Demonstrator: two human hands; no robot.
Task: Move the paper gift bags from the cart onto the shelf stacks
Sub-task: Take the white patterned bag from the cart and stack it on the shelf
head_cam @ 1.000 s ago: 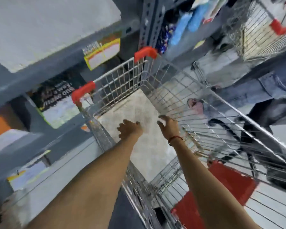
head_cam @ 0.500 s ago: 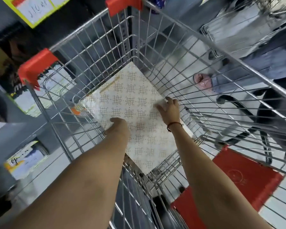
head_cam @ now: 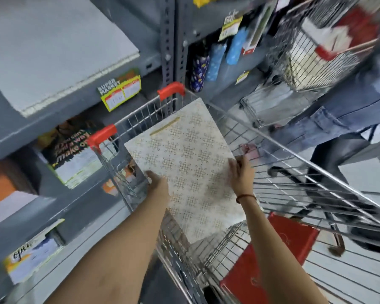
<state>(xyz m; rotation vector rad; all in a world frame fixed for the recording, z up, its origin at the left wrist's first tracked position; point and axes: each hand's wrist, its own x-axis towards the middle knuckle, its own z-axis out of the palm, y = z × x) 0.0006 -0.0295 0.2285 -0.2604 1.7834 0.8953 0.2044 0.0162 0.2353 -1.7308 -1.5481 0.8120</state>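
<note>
A flat white paper gift bag (head_cam: 185,163) with a gold knot pattern is lifted above the wire cart (head_cam: 294,172), tilted up toward the shelf. My left hand (head_cam: 158,185) grips its left edge and my right hand (head_cam: 241,174) grips its right edge. A stack of white flat bags (head_cam: 48,51) lies on the grey shelf at upper left. A red bag (head_cam: 270,260) lies on the cart's lower rack at the bottom right.
The grey shelving (head_cam: 167,40) holds printed bags on lower levels at left and blue bottles (head_cam: 215,60) at top centre. A second wire cart (head_cam: 316,44) stands at upper right. A person's legs in jeans (head_cam: 329,126) stand beyond the cart.
The patterned bag lay flat in the cart under my hands; both hands now grip its edges and have raised it above the cart rim. The view has swung up toward the shelves.
</note>
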